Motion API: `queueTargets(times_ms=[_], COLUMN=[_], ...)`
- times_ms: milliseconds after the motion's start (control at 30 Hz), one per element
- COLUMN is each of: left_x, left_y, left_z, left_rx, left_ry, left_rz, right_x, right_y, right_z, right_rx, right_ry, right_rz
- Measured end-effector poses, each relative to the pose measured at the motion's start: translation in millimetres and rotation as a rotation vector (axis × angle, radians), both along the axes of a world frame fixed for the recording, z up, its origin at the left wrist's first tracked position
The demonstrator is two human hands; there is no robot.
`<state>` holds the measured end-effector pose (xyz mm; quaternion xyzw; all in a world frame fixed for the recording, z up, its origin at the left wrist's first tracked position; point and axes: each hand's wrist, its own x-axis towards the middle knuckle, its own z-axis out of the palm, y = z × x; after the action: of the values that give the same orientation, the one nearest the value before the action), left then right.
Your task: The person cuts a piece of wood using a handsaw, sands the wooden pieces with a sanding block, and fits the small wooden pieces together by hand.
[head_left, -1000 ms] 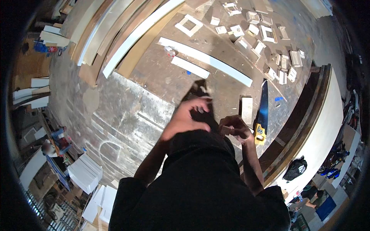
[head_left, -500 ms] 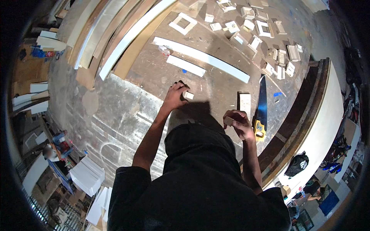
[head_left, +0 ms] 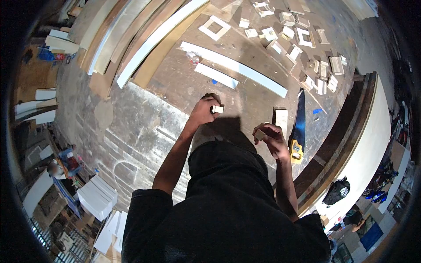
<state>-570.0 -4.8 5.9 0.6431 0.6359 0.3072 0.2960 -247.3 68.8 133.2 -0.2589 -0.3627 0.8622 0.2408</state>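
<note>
My left hand [head_left: 202, 113] is closed on a small pale wooden block [head_left: 218, 109], whose light face points right. Lower and to the right, my right hand [head_left: 276, 142] pinches another small wooden block [head_left: 259, 135] between thumb and fingers. Just beyond that hand lies a short white-topped wood piece [head_left: 281, 118]. To its right rests a handsaw [head_left: 297, 131] with a dark blade and yellow handle.
Two white strips [head_left: 237, 65] lie ahead on the worktable [head_left: 131, 127]. A square wooden frame [head_left: 214, 28] and several small wooden assemblies [head_left: 322, 68] sit toward the far right. Long boards [head_left: 144, 48] are stacked at far left. A backpack [head_left: 337, 192] lies on a white panel at right.
My left hand's fingers have curled around its block, which now shows its light face more squarely. My right hand keeps its block in nearly the same place. The view has shifted slightly.
</note>
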Motion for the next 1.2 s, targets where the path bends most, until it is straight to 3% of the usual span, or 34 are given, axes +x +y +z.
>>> queueTargets(times_ms=[67, 133, 167, 233, 367, 600, 833, 1200], left_x=[3.3, 4.6, 4.7, 4.9, 10.6, 36.9, 49.5, 65.1], left_y=[0.0, 0.8, 1.0, 1.8, -0.1, 2.8, 1.9, 1.9], left_z=[26.8, 52.4, 65.7, 98.8, 166.7, 263.9, 303.1, 306.5], left_rx=[-0.072, -0.094, -0.117, -0.079, 0.008, 0.024, 0.076, 0.16], left_ry=[-0.118, -0.165, -0.215, -0.222, -0.307, -0.487, -0.431, -0.419], left_rz=[0.103, 0.123, 0.139, 0.137, 0.092, 0.141, 0.052, 0.025], right_x=[-7.2, -13.3, -17.2, -28.4, -44.5, -53.6, -40.5, -33.5], right_y=[3.9, 7.5, 9.5, 13.8, 19.6, 12.9, 10.9, 7.6], right_z=[5.8, 10.2, 12.9, 24.2, 49.9, 105.8, 130.6, 139.3], right_rx=[0.051, 0.177, 0.178, 0.388, 0.525, 0.461, 0.474, 0.513], right_ry=[-0.02, -0.267, -0.263, -0.404, -0.376, -0.292, -0.132, -0.077], right_rz=[0.023, 0.061, 0.063, 0.044, 0.007, -0.025, -0.043, -0.074])
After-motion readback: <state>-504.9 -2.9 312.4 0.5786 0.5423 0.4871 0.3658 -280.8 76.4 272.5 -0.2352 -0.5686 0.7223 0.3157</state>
